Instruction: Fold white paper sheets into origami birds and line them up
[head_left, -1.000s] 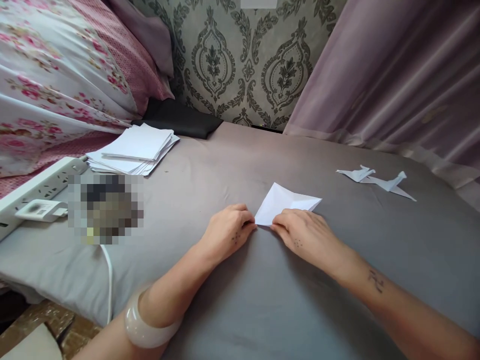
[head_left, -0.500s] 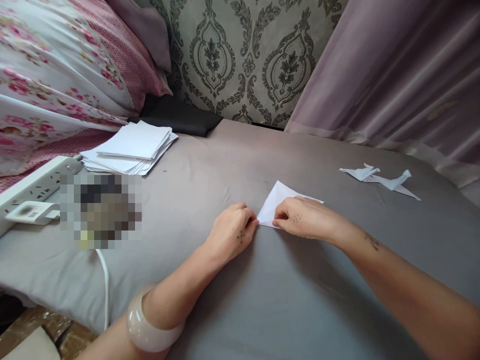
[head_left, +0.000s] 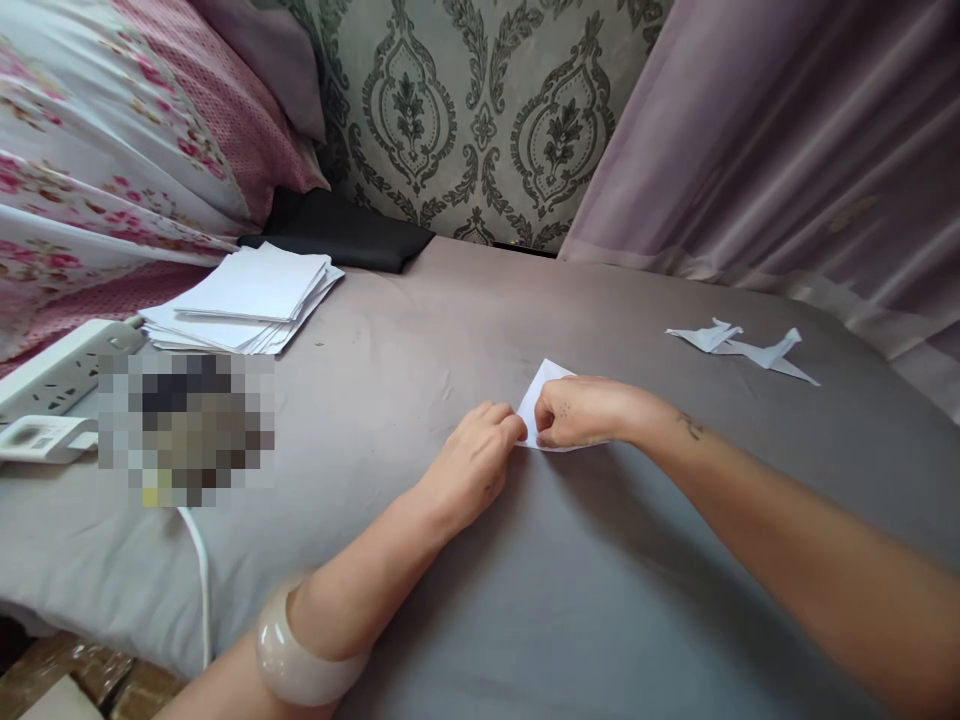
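Observation:
A folded white sheet of paper (head_left: 550, 372) lies on the grey bed sheet (head_left: 420, 350) in the middle of the view, its upper corner pointing away from me. My left hand (head_left: 480, 455) is closed at the paper's left corner, thumb and fingers together on it. Bent over the paper, my right hand (head_left: 585, 410) has its fingers curled, with the fingertips pressing near the lower edge. It hides the paper's right part. To the right lie white folded paper figures (head_left: 750, 345) with pointed ends, close together.
A stack of white paper (head_left: 255, 285) lies at the back left beside a black flat item (head_left: 352, 235). A power strip (head_left: 67, 365) with a white charger (head_left: 45, 440) and cable (head_left: 199, 570) is at the left, near a blurred-out patch. A curtain (head_left: 750, 150) hangs behind.
My right hand has moved left over the paper, covering more of it, with its fingers more curled. My left hand still holds the left corner. The view has shifted slightly.

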